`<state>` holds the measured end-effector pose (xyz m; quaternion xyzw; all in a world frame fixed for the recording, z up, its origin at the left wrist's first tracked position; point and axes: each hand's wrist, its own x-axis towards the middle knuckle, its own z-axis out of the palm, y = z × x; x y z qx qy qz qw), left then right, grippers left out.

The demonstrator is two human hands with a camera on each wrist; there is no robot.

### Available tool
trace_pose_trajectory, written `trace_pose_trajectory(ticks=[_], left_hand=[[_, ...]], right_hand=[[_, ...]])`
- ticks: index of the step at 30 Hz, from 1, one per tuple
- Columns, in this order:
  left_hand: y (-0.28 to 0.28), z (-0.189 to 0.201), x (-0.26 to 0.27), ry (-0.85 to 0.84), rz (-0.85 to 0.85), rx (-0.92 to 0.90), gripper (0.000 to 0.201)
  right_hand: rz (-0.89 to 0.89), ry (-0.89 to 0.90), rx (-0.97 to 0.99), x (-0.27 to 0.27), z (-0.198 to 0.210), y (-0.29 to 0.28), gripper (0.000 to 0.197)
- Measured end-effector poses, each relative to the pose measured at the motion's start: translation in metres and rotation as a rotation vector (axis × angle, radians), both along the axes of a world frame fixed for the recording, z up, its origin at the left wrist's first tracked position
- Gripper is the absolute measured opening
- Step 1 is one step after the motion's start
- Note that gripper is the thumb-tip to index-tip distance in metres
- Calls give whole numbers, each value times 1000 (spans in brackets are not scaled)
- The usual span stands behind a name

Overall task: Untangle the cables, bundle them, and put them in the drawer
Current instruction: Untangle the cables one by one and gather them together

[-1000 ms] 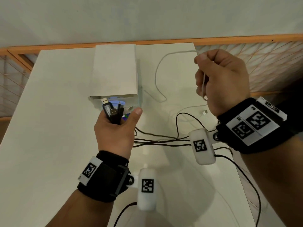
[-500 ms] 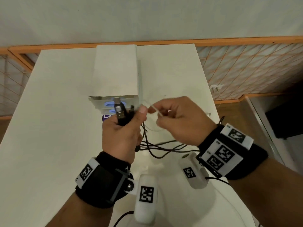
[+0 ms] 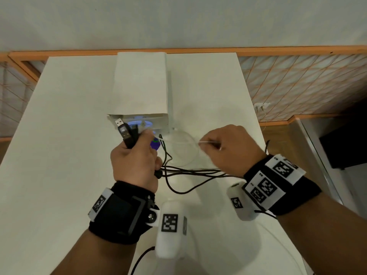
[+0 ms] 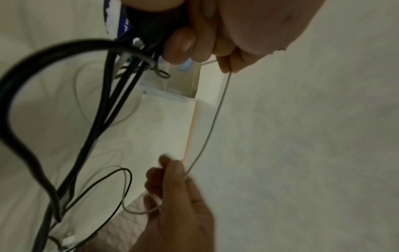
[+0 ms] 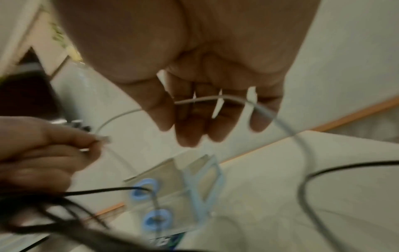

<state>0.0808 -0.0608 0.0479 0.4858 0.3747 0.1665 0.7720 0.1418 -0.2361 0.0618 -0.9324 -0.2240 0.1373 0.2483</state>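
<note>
My left hand [image 3: 137, 155] grips a bundle of black cable plugs [image 3: 127, 133] upright, with a USB plug on top, and its thumb and forefinger also pinch one end of a thin white cable [image 3: 178, 141]. My right hand [image 3: 222, 147] pinches that white cable further along, and the cable runs nearly straight between both hands. In the right wrist view the white cable [image 5: 215, 98] crosses my curled fingers [image 5: 194, 119]. Black cables [image 3: 188, 171] trail from my left hand over the table. The small white drawer box [image 3: 141, 84] stands just behind my left hand.
The drawer box front shows blue ring handles [image 5: 146, 185]. The white table [image 3: 59, 135] ends at its right edge close to my right wrist. An orange lattice railing [image 3: 297, 80] runs behind and on the right. A loose white cable loop [image 3: 184, 149] lies under the hands.
My right hand came down from the back right to the left hand, then drew away to the right, pulling the white cable straight. The left hand has tilted its plugs leftward.
</note>
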Motion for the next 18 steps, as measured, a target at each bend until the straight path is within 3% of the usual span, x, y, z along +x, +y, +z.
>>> trace_pose_trajectory(ticks=[2,4,5,7,9,11,14,16,18], left_hand=[[1,0,0,-1,21,-8,37],[-1,-1,-3,-27,-48,29,33],[-4,-2,-7,-57,-115,76,31],[-10,0,-13,-136,-296,279,26],[-17,-1,-15,-211,-476,481,18],[-22,1,-15,-228,-608,561,15],[-22,0,-11,-291,-706,530,12],[-22,2,-12,-294,-673,545,5],[-20,3,-12,-264,-586,563,13]], right_hand=[[-130,16,-148,12,-7,-14,50],[-193,6,-185,16,-6,-20,59],[-204,12,-127,17,-3,-20,59],[-249,108,181,15,7,-14,58],[-292,288,525,12,20,-2,54],[-275,480,755,9,28,9,46],[-243,638,873,10,30,19,35],[-226,664,885,11,26,20,36],[-185,688,869,13,20,16,40]])
